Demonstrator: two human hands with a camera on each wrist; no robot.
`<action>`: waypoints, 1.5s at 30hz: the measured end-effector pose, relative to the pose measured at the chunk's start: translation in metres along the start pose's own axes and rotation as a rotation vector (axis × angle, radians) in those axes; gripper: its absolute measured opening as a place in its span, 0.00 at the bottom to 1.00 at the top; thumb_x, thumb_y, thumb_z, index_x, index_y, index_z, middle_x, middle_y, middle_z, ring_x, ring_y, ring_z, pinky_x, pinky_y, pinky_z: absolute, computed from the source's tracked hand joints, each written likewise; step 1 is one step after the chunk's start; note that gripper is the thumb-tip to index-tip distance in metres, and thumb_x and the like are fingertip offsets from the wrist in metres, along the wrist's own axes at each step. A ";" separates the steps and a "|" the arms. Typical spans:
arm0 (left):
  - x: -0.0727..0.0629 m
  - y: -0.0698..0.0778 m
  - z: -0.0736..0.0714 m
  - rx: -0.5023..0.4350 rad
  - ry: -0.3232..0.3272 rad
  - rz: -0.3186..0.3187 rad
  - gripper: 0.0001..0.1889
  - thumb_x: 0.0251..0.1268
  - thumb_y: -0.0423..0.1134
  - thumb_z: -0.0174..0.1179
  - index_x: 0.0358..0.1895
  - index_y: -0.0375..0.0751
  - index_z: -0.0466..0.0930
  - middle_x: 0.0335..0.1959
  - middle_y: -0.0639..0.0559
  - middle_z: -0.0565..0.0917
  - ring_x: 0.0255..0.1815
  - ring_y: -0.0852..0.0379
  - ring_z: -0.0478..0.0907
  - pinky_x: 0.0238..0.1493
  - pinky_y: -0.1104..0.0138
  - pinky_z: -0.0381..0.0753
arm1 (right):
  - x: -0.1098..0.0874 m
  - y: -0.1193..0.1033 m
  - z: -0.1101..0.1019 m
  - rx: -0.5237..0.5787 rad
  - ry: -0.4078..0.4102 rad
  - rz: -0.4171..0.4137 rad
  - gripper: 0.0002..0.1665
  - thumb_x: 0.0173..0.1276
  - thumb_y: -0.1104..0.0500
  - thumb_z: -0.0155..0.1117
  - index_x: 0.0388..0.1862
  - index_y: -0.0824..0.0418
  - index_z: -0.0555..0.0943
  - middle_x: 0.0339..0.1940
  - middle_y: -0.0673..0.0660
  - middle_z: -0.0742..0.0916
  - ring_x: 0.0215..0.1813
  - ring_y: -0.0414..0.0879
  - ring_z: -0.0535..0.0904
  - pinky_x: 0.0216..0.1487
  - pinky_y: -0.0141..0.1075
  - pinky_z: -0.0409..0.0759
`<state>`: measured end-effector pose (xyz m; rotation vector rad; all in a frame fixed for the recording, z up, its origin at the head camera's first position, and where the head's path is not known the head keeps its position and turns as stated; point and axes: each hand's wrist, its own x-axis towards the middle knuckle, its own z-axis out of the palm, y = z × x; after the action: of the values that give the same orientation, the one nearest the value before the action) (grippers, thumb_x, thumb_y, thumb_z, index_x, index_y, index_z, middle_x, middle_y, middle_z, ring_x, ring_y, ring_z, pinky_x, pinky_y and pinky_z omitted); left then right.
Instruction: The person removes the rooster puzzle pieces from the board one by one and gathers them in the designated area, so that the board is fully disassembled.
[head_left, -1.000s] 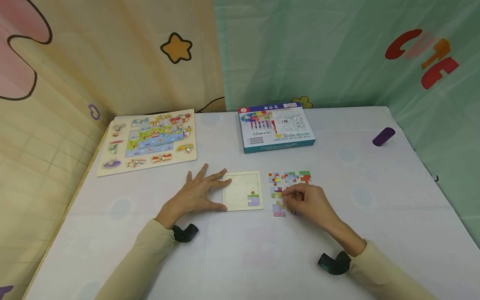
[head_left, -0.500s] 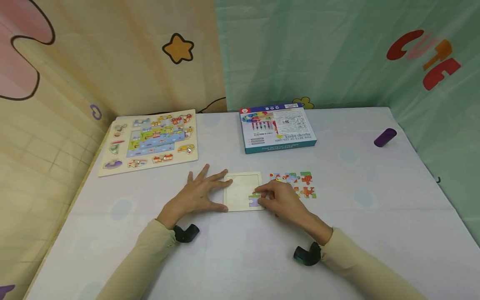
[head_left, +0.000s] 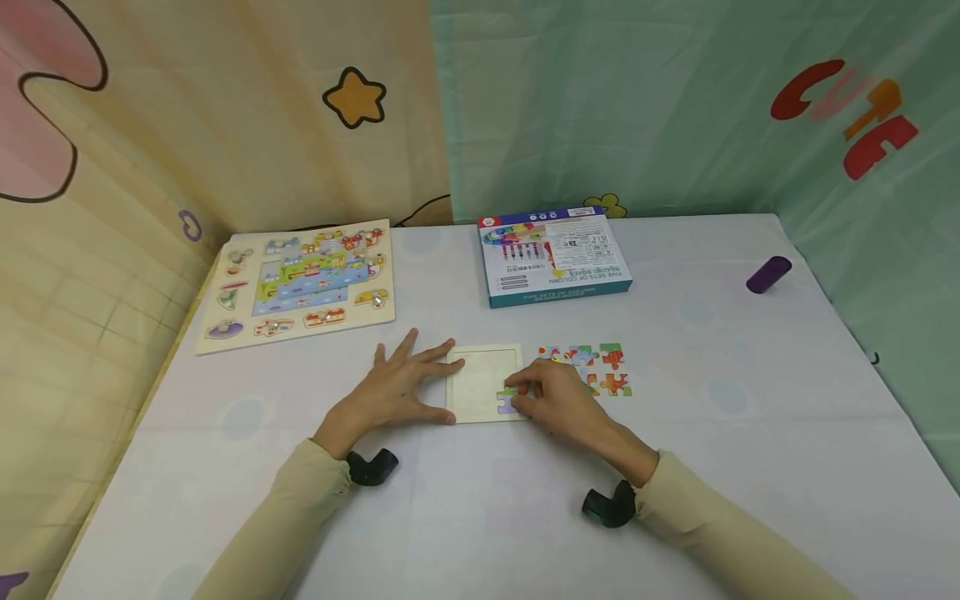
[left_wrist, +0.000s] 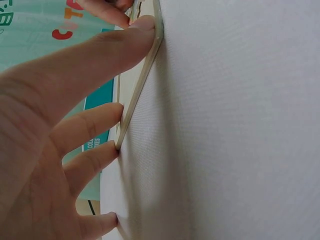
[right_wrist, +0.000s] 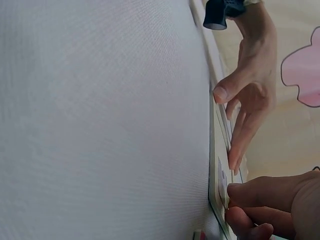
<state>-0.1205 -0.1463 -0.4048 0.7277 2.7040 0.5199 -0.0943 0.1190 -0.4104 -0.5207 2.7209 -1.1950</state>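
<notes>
My left hand (head_left: 396, 385) lies with fingers spread at the left side of a pale wooden puzzle tray (head_left: 474, 379). In the left wrist view, its thumb and two fingertips touch the tray edge (left_wrist: 135, 95). My right hand (head_left: 562, 404) is over the tray's right rim, thumb and forefinger pinching a puzzle piece that their tips mostly hide. Right at those fingertips, a purple-and-green laid area (head_left: 506, 402) fills the tray's lower right corner. The right wrist view shows the thumb and bent fingers (right_wrist: 265, 192) low over the tray.
Loose puzzle pieces (head_left: 612, 357) lie in rows right of the tray, some behind the right hand. Farther back are a larger picture board (head_left: 352, 329) with knobbed pieces, a boxed bead set (head_left: 558, 258) and a purple cylinder (head_left: 768, 274). Printed curtains stand behind the table.
My right hand has gone from the loose pieces leftward to the tray's lower right corner, then slightly farther left. The left hand has stayed on the tray's edge.
</notes>
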 end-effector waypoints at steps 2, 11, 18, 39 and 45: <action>0.000 0.000 0.000 0.000 0.001 0.004 0.43 0.45 0.64 0.73 0.70 0.59 0.72 0.77 0.58 0.58 0.78 0.33 0.37 0.64 0.26 0.36 | 0.000 0.001 0.000 0.003 0.018 -0.005 0.10 0.58 0.67 0.70 0.40 0.61 0.88 0.29 0.47 0.82 0.24 0.40 0.70 0.23 0.31 0.69; 0.000 0.000 0.000 0.005 0.008 0.008 0.43 0.45 0.63 0.73 0.69 0.58 0.72 0.77 0.57 0.58 0.78 0.33 0.37 0.64 0.26 0.37 | -0.001 0.001 -0.003 0.081 0.019 0.067 0.08 0.63 0.66 0.69 0.39 0.56 0.89 0.21 0.48 0.82 0.10 0.42 0.68 0.10 0.31 0.66; -0.001 0.000 0.001 -0.003 0.015 0.014 0.43 0.44 0.63 0.74 0.69 0.58 0.72 0.77 0.57 0.59 0.78 0.32 0.38 0.63 0.25 0.37 | -0.004 0.005 -0.016 0.134 0.035 0.126 0.08 0.61 0.63 0.70 0.37 0.52 0.91 0.28 0.47 0.85 0.23 0.43 0.72 0.20 0.31 0.66; -0.001 0.000 -0.001 -0.014 0.025 0.029 0.43 0.44 0.62 0.75 0.69 0.57 0.73 0.77 0.56 0.60 0.78 0.31 0.38 0.63 0.25 0.36 | -0.069 0.064 -0.085 0.112 0.116 0.300 0.11 0.67 0.56 0.68 0.46 0.56 0.90 0.48 0.55 0.89 0.56 0.49 0.79 0.44 0.26 0.76; -0.001 -0.001 -0.001 -0.008 0.027 0.030 0.43 0.44 0.62 0.75 0.69 0.56 0.73 0.77 0.55 0.60 0.77 0.30 0.39 0.62 0.24 0.37 | -0.082 0.070 -0.093 0.094 0.119 0.354 0.11 0.69 0.54 0.66 0.46 0.55 0.90 0.50 0.55 0.88 0.59 0.51 0.78 0.46 0.24 0.75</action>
<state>-0.1203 -0.1474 -0.4040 0.7650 2.7180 0.5508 -0.0596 0.2564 -0.4010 0.0469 2.6796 -1.2800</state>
